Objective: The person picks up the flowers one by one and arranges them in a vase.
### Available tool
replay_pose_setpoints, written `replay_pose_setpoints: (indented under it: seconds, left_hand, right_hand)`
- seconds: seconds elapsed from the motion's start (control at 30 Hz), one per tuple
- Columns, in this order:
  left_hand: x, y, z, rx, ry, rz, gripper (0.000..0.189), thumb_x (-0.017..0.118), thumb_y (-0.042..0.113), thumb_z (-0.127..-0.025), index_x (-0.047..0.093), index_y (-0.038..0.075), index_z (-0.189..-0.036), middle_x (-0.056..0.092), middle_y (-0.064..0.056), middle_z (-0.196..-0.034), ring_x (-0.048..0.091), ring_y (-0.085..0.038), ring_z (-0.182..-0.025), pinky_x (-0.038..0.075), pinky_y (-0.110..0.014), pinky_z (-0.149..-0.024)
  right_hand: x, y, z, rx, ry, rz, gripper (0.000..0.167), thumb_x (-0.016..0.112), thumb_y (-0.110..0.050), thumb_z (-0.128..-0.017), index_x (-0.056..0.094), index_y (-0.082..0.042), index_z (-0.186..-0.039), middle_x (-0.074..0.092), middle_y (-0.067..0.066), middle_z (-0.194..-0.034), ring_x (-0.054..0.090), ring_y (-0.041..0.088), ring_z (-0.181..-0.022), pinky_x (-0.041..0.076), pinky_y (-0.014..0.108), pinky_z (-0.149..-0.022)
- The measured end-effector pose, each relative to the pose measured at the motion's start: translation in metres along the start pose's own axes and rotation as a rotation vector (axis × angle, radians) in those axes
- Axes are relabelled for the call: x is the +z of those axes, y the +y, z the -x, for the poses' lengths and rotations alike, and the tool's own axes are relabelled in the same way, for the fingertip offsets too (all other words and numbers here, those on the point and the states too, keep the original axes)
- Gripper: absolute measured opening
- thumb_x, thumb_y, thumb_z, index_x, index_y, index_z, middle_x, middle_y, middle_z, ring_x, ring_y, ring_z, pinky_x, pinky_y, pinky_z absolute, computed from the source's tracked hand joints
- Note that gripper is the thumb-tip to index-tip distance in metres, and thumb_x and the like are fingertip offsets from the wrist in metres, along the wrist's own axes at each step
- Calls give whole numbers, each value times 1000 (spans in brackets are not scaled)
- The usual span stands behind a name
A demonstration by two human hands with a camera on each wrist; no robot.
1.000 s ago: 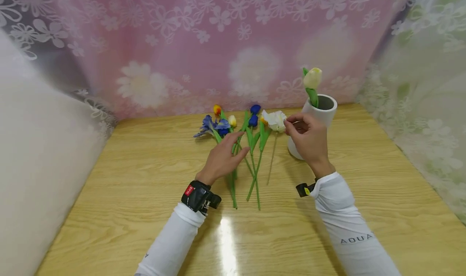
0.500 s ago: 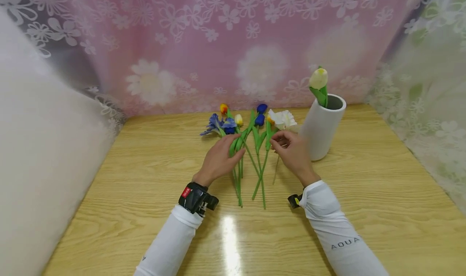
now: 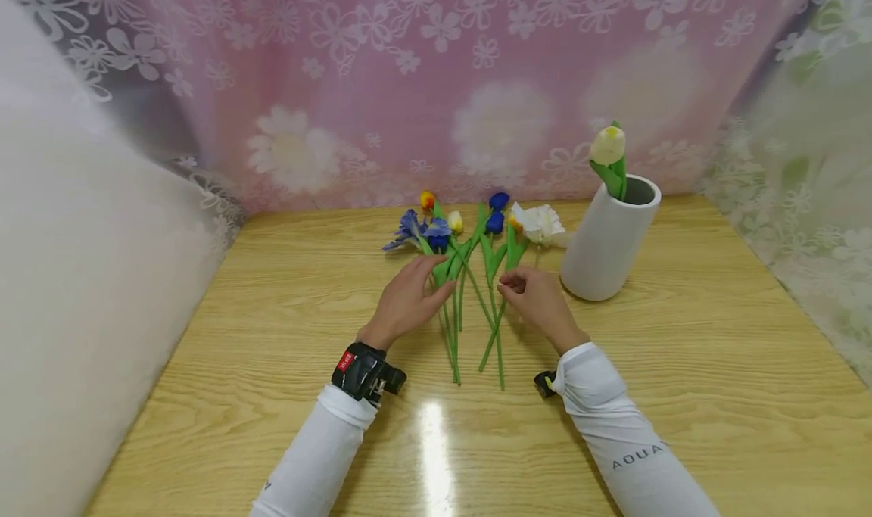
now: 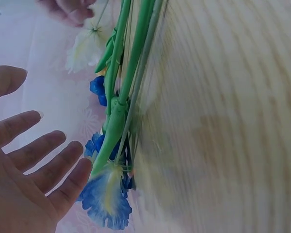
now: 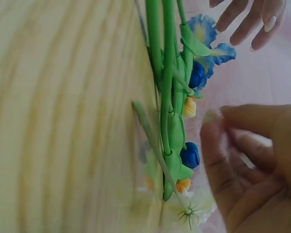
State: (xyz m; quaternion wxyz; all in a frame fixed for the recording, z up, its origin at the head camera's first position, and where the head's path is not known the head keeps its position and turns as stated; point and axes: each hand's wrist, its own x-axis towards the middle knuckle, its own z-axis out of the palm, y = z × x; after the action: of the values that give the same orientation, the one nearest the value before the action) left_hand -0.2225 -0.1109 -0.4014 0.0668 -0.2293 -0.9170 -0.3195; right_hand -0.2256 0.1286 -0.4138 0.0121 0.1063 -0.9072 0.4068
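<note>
My left hand (image 3: 406, 299) hovers over the left bunch of artificial flower stems, its fingers spread in the left wrist view with nothing in them. Below it are a blue iris (image 3: 409, 229), a small white tulip (image 3: 455, 222) and an orange-red tulip (image 3: 427, 200). My right hand (image 3: 543, 303) is beside the crossed stems (image 3: 492, 335); its thumb and forefinger tips meet, and the right wrist view shows no stem between them. Beyond it lie blue tulips (image 3: 494, 222), a yellow-orange tulip (image 3: 515, 222) and a large white flower (image 3: 543, 223).
A white vase (image 3: 606, 252) stands at the right, with one white tulip (image 3: 608, 146) upright in it. Behind the wooden table (image 3: 272, 396) hangs a pink floral curtain (image 3: 381, 108).
My right hand has moved away from the vase, left and nearer to me, to the crossed stems. My left hand has stayed over its bunch. The view has shifted slightly.
</note>
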Motion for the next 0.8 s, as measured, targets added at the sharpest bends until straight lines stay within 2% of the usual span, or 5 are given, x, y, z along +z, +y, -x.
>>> replay_pose_setpoints:
  seconds: [0.2, 0.4, 0.5, 0.7, 0.8]
  left_hand:
    - [-1, -5, 4, -1, -2, 1, 52, 53, 40, -98, 47, 11, -141, 50, -7, -136, 50, -24, -121, 44, -43, -95]
    - [-1, -7, 6, -6, 4, -11, 52, 52, 41, -98, 49, 10, -139, 50, -7, -136, 49, -24, -122, 42, -41, -98]
    - [-1, -7, 8, -20, 0, -19, 51, 52, 41, -98, 50, 10, -139, 48, -7, -138, 47, -24, -124, 41, -41, -99]
    - [0, -8, 12, -22, 8, -10, 48, 54, 38, -97, 52, 10, -136, 47, -9, -139, 47, -25, -125, 42, -43, -98]
    - [0, -10, 15, -24, 14, -12, 47, 54, 37, -97, 53, 9, -136, 47, -9, -139, 48, -25, -124, 43, -43, -97]
  right_hand:
    - [1, -1, -2, 77, -30, 139, 20, 60, -11, -94, 71, 4, -100, 69, 13, -91, 63, 24, -77, 53, 38, -69]
    - [1, -3, -5, 119, -64, 191, 28, 59, -13, -95, 70, 0, -72, 54, 2, -55, 44, 15, -48, 37, 28, -47]
    - [2, -3, -7, 119, -85, 195, 37, 60, -14, -95, 65, -3, -60, 48, -1, -46, 40, 13, -43, 33, 25, -43]
    - [3, -2, -13, 176, -115, 218, 38, 60, -16, -95, 68, -3, -60, 61, 3, -52, 51, 15, -45, 39, 27, -45]
    - [3, -3, -18, 202, -138, 231, 36, 60, -17, -94, 71, -3, -63, 64, 4, -55, 58, 16, -50, 49, 33, -54]
